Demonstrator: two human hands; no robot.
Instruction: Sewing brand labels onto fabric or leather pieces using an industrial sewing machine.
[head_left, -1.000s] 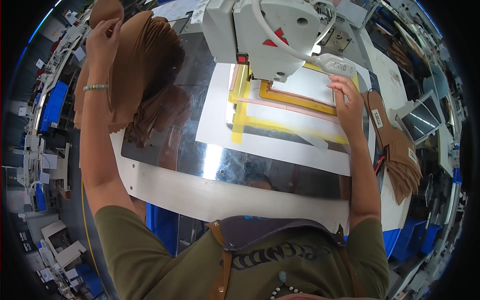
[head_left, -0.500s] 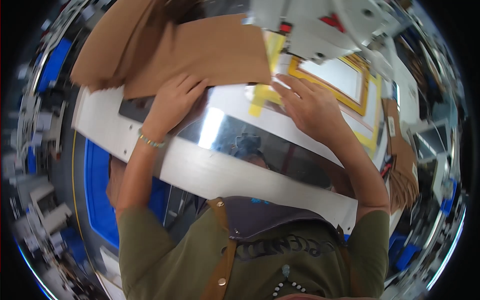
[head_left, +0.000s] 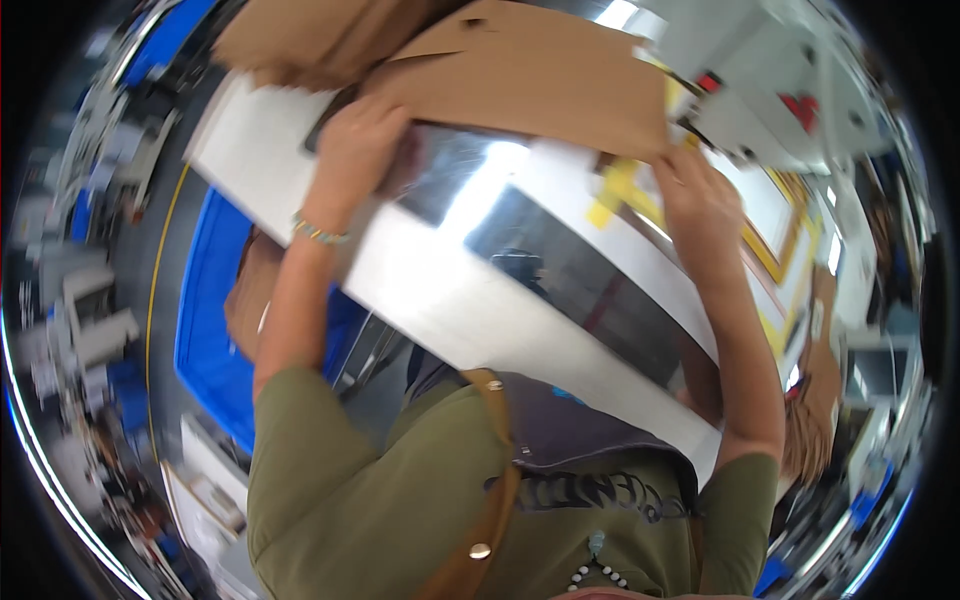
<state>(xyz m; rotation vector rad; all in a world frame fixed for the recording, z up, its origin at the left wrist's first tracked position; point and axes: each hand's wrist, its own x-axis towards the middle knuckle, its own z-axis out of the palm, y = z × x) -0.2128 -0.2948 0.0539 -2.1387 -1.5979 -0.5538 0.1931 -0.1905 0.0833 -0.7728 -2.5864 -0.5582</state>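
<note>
A flat brown fabric panel (head_left: 540, 80) stretches between my two hands at the top of the view. My left hand (head_left: 362, 150), with a beaded bracelet at the wrist, is closed on its lower left edge. At its lower right corner, my right hand (head_left: 700, 195) pinches the cloth between thumb and fingers, slightly blurred. Just right of the panel stands a white sewing machine head (head_left: 780, 90) with red marks. A template with a yellow frame (head_left: 775, 250) and yellow tape (head_left: 615, 190) lies under and beside my right hand.
More brown fabric (head_left: 310, 40) is heaped at the upper left. A shiny dark plate (head_left: 580, 270) is set in the white table (head_left: 420, 280). Below the table's left side sits a blue bin (head_left: 210, 330) with brown cloth inside. Brown pieces (head_left: 815, 410) hang at the right.
The view has turned, and the panel now sits further right and higher in it. My left hand has gone from lying on the cloth to gripping its edge; my right hand now pinches the corner.
</note>
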